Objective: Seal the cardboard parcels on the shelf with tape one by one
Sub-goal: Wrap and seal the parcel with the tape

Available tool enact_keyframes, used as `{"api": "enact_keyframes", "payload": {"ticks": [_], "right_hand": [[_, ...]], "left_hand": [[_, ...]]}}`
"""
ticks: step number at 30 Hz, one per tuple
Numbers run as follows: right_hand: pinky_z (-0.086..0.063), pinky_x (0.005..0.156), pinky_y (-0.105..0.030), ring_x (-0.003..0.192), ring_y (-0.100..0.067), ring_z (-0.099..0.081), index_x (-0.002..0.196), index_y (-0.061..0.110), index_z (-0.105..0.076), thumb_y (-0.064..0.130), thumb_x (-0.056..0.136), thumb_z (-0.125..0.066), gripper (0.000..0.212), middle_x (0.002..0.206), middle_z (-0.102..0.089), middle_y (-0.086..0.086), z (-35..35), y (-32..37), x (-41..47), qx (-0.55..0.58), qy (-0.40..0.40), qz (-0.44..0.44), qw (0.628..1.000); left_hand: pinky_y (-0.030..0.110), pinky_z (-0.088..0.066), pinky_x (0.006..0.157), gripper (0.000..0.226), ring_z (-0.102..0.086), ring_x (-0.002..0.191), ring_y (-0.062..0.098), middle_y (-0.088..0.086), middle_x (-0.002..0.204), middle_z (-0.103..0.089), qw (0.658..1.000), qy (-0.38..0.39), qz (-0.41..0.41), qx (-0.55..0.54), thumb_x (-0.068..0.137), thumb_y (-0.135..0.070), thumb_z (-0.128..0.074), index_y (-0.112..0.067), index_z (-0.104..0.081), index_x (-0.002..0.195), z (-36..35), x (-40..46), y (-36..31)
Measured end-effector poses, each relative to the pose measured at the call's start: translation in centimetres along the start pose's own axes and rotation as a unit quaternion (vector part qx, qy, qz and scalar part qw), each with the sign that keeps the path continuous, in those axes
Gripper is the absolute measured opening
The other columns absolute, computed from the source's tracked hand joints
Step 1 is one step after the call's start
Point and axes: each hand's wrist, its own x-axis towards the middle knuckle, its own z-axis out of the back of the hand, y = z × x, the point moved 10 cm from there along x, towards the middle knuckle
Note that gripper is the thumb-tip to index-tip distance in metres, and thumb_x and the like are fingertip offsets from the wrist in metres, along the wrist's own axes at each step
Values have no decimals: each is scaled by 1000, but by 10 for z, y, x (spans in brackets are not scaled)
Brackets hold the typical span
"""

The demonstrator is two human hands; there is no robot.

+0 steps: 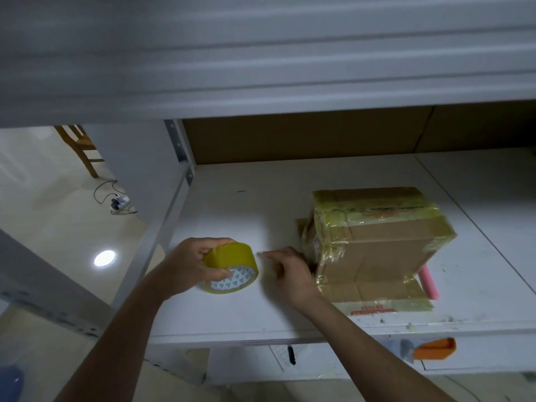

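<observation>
Left hand (191, 265) grips the yellow tape roll (232, 268) over the white shelf (232, 204), fingers curled round its rim. Right hand (287, 271) pinches what looks like the tape's free end, just beside the roll. Taped cardboard parcel (377, 239) sits right. Risk: end slips, sticks back.

A shelf board (333, 181) holds a parcel (377, 239) toward its right side, with cardboard sheets (290, 140) standing behind it along the back and a flat cardboard piece (374, 294) lying under and in front of it. Left of the parcel, the right hand (290, 274) hovers just beside it, and further left the left hand (191, 265) holds a tape roll (232, 266) over the board. A tube (429, 282) lies at the parcel's right front corner; beyond the shelf's left post (179, 149), a chair (84, 149) and a cable (113, 195) sit on the floor, the chair behind the cable.
</observation>
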Motion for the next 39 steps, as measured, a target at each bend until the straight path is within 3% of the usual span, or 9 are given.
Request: {"api": "enact_keyframes", "payload": {"ticks": [3, 7, 10, 13, 17, 25, 28, 31, 39], "right_hand": [[-39, 92, -23, 111, -26, -50, 126, 21, -63, -1, 93, -44, 44, 112, -48, -1, -4, -2, 7, 29, 11, -13, 999], [-33, 85, 0, 101, -11, -45, 124, 14, -65, -14, 89, -40, 51, 111, -37, -1, -9, -6, 12, 46, 52, -22, 997], [-42, 83, -8, 98, -12, -55, 109, 14, -68, -17, 83, -34, 53, 119, -49, -7, -4, -12, 16, 56, 32, -37, 997], [-39, 64, -5, 69, 6, -53, 94, 1, -66, -19, 84, -37, 37, 97, -51, 5, -2, -15, 18, 113, 14, -70, 991], [-36, 67, -15, 71, -2, -49, 64, 17, -56, -10, 88, -48, 37, 91, -41, 3, 7, -15, 19, 154, -36, -98, 983], [-37, 79, -16, 97, -20, -48, 89, 14, -62, 7, 95, -53, 13, 103, -52, -7, 29, 20, 8, 79, -43, 10, 996], [-36, 86, -25, 103, -25, -45, 90, 15, -62, 13, 97, -54, 11, 105, -58, -12, 40, 71, 12, 63, -58, 102, 991], [-41, 87, -37, 99, -28, -52, 95, 15, -58, 13, 99, -49, 10, 98, -62, -3, 46, 113, 14, 24, -62, 143, 987], [-47, 88, -40, 89, -26, -58, 105, 26, -64, 15, 98, -46, 22, 97, -57, -5, 103, 146, -5, -25, -108, 180, 977]], "left_hand": [[32, -60, 79, 52, -69, 100, 19, -6, 109, -71, 1000, 7, -8, -11, 72, -7, -84, -32, -65, 113, -1, 2, 1], [31, -60, 78, 51, -69, 102, 18, -9, 105, -73, 999, 15, -17, -29, 72, -7, -85, -35, -66, 110, -1, 2, 2], [34, -60, 81, 53, -68, 103, 21, -6, 110, -71, 999, 16, -17, -30, 73, -9, -85, -33, -65, 115, -1, 3, 4], [36, -60, 83, 54, -67, 105, 22, -5, 114, -69, 1000, 14, -16, -22, 73, -10, -84, -33, -63, 117, -1, 1, 5], [36, -60, 82, 56, -66, 105, 21, -5, 115, -68, 999, 6, -19, -32, 72, -9, -85, -35, -62, 116, -3, -3, 2], [28, -60, 74, 56, -69, 100, 21, -5, 106, -73, 997, -22, -33, -61, 68, -6, -87, -27, -65, 115, 10, -16, -18], [34, -60, 73, 65, -70, 102, 22, 0, 112, -72, 990, -64, -39, -123, 55, -28, -91, -29, -69, 116, 52, -35, -22], [31, -59, 72, 61, -69, 103, 20, 0, 112, -72, 981, -120, -60, -143, 52, -35, -89, -38, -72, 111, 80, -52, -29], [27, -58, 73, 57, -71, 100, 18, -2, 109, -74, 963, -194, -120, -140, 58, -38, -88, -44, -70, 112, 85, -74, -69]]}}
